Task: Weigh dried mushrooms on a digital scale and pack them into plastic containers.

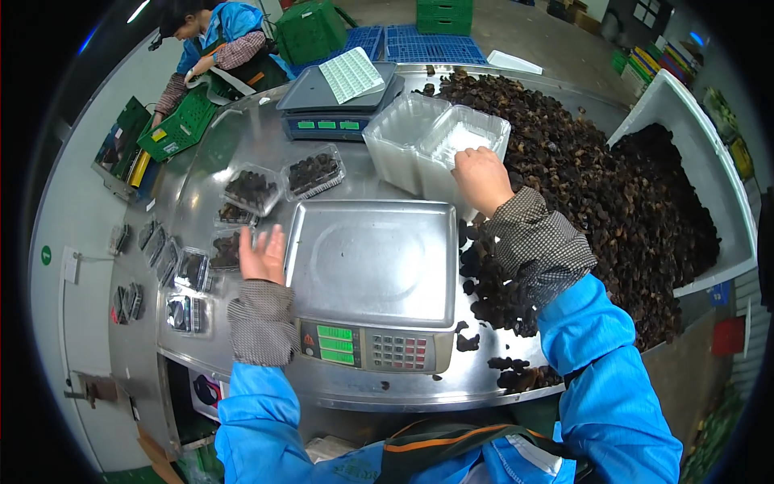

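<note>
My right hand [482, 179] reaches to the nearer of two stacks of clear plastic punnets [439, 149]. Its fingers are bent over the rim of a punnet, their tips partly hidden. My left hand [263, 255] is open, fingers spread, just off the left edge of the scale, and holds nothing. Between my hands lies the bare steel pan of the scale [372, 266], its green displays lit. Beyond my left hand, filled punnets [251, 189] of dark pieces stand on the steel table, one resting on another. To the right spreads a large heap of dark brown wood ear mushrooms [564, 177].
A second scale [343, 93] at the back carries a sheet of pale labels [351, 75]. A white foam box [681, 105] lies tipped at the right, mushrooms spilling from it. At the far left, a co-worker [222, 48] leans over a green crate [179, 127]. More punnets [189, 313] line the left side.
</note>
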Demonstrator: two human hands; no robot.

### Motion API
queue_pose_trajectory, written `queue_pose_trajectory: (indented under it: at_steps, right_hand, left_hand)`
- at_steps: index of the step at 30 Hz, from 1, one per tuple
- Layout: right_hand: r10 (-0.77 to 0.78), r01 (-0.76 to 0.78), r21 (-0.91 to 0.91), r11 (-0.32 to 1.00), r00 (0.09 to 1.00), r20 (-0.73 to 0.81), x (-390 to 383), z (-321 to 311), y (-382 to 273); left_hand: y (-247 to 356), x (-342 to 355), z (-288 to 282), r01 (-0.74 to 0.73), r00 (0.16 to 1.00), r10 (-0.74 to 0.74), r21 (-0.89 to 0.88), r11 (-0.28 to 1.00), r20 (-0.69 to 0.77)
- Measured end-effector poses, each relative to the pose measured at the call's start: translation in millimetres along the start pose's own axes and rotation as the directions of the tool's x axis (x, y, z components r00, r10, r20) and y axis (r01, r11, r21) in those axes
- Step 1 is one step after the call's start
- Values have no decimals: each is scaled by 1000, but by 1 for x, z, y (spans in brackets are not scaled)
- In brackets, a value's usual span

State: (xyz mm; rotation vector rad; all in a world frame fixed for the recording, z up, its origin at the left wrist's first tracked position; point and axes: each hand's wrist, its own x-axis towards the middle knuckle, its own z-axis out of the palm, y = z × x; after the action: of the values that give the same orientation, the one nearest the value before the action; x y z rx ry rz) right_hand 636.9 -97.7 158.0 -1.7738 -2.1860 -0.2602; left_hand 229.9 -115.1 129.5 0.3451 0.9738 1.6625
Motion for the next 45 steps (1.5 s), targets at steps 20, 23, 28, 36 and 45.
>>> queue_pose_trajectory:
  at_steps: [20,23,28,36,45]
  right_hand:
    - [-139,205,508,836,976,-166,-167,-23,-104]
    - [177,-79,450,890,968,-180,-207,-30,-54]
    - [562,-571,121,812,821,103,-305,-39,85]
    - [501,-602,41,797,698,512,-299,-24,116]
    - [511,-671,448,591,741,436,-282,14,73]
  left_hand:
    - [-93,-256,95,-139,103,-579,588,797,809]
    - [-130,-268,91,60,462,-582,631,774,670]
    - [-210,-252,87,-460,623,-529,816,350,577]
    - [-277,-248,113,-779,611,-440,599,-187,658]
    - [-328,-240,122,-726,559,-423,668,165,713]
